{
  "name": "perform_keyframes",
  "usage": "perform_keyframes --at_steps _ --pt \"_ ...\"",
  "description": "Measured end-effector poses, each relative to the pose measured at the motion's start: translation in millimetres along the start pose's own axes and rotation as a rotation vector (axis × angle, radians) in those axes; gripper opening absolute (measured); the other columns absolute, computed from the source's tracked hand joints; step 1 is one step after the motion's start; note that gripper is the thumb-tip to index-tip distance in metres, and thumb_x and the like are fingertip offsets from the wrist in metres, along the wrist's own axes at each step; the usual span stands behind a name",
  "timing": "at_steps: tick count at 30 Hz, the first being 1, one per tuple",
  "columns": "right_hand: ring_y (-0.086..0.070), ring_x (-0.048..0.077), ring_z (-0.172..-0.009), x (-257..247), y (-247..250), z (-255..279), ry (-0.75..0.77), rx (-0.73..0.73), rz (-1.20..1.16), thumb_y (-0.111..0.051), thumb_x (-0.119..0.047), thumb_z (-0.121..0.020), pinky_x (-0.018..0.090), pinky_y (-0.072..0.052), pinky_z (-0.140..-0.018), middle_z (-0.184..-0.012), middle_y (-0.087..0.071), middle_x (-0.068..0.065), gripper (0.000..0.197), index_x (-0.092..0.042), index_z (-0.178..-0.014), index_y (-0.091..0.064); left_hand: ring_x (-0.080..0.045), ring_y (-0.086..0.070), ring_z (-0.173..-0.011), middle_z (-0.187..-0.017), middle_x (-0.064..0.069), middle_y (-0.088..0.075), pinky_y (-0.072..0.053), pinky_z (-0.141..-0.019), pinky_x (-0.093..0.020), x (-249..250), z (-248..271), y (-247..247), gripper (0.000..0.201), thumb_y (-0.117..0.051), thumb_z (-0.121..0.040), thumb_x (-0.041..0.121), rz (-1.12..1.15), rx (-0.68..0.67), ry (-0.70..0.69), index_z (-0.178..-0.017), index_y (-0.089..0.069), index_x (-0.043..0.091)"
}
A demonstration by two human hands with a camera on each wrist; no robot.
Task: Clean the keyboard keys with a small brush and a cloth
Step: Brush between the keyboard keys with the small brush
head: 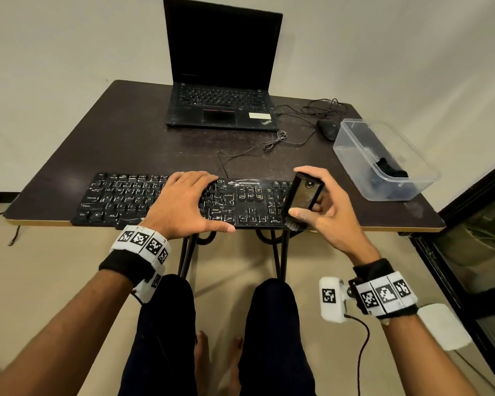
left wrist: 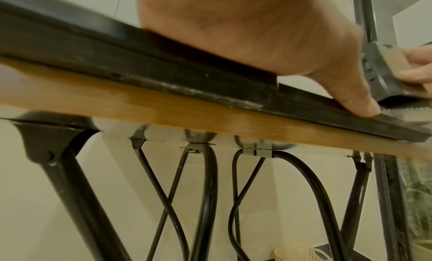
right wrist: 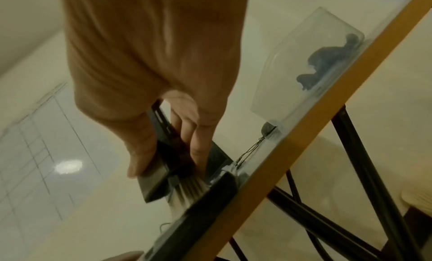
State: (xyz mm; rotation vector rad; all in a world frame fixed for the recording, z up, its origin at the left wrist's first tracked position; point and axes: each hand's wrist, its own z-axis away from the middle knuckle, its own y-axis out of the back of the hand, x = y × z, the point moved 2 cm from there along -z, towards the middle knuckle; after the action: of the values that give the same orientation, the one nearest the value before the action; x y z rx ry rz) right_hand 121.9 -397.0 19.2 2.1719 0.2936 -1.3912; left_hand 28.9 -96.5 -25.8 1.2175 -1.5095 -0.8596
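My right hand [head: 323,207] pinches the small dark block-handled brush [head: 302,197] upright, bristles touching the long black keyboard's [head: 126,195] right end. My left hand [head: 183,204], fingers flat, pins its middle; unbrushed keys run leftward.

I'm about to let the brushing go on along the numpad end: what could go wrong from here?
1. The keyboard lies right at the table's near edge, steadied only by the left hand; a hard stroke could slide it off.
2. The brush, held by the right hand, works at that edge, so dust will likely fall on the person's legs.
3. The keyboard's cable trails loose behind and may snag.
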Motion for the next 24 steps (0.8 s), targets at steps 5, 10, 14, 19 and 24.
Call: perform_keyframes --at_steps 5,10,14,19,24 --pt "-0.068 0.007 -0.108 -3 -7 -6 0.021 0.035 0.017 -0.079 0.016 -0.082 0.031 -0.059 -0.092 -0.123 -0.063 -0.023 0.073 -0.02 -0.141 -0.056 -0.019 -0.043 -0.143 -0.154 0.001 -0.05 -0.019 -0.126 -0.041 -2 0 -1 0.129 -0.051 -0.056 0.107 -0.009 -0.01 0.007 -0.153 -0.047 0.021" --pt "-0.069 0.007 -0.107 -5 -2 -7 -0.017 -0.058 0.023 -0.077 0.018 -0.082 0.027 -0.059 -0.089 -0.117 -0.066 -0.025 0.072 -0.017 -0.141 -0.056 -0.019 -0.044 -0.142 -0.153 0.001 -0.052 -0.019 -0.126 -0.04 -2 0 -1 0.128 -0.052 -0.056 0.106 -0.003 0.009 0.001 -0.152 -0.048 0.021" --pt "-0.069 0.011 -0.11 -9 -5 -6 -0.002 -0.084 0.063 -0.079 0.013 -0.083 0.028 -0.06 -0.089 -0.123 -0.065 -0.021 0.072 -0.023 -0.141 -0.057 -0.02 -0.045 -0.141 -0.152 0.0 -0.052 -0.02 -0.126 -0.042 0 1 -1 0.128 -0.05 -0.057 0.106 -0.004 0.001 -0.005 -0.151 -0.048 0.02" --pt "-0.068 0.008 -0.109 -13 1 -11 -0.001 -0.1 0.106 -0.078 0.013 -0.083 0.019 -0.056 -0.083 -0.12 -0.067 -0.021 0.072 -0.027 -0.14 -0.058 -0.019 -0.045 -0.141 -0.152 0.001 -0.052 -0.019 -0.126 -0.041 -3 1 -1 0.128 -0.052 -0.056 0.107 0.003 0.014 0.001 -0.151 -0.049 0.021" --pt "-0.069 0.011 -0.105 -12 4 -15 -0.02 -0.159 0.114 -0.08 0.011 -0.084 0.026 -0.059 -0.084 -0.117 -0.068 -0.018 0.072 -0.026 -0.141 -0.058 -0.02 -0.045 -0.14 -0.151 -0.001 -0.053 -0.02 -0.126 -0.042 -1 1 -1 0.128 -0.052 -0.055 0.106 0.018 0.023 -0.004 -0.15 -0.05 0.021"
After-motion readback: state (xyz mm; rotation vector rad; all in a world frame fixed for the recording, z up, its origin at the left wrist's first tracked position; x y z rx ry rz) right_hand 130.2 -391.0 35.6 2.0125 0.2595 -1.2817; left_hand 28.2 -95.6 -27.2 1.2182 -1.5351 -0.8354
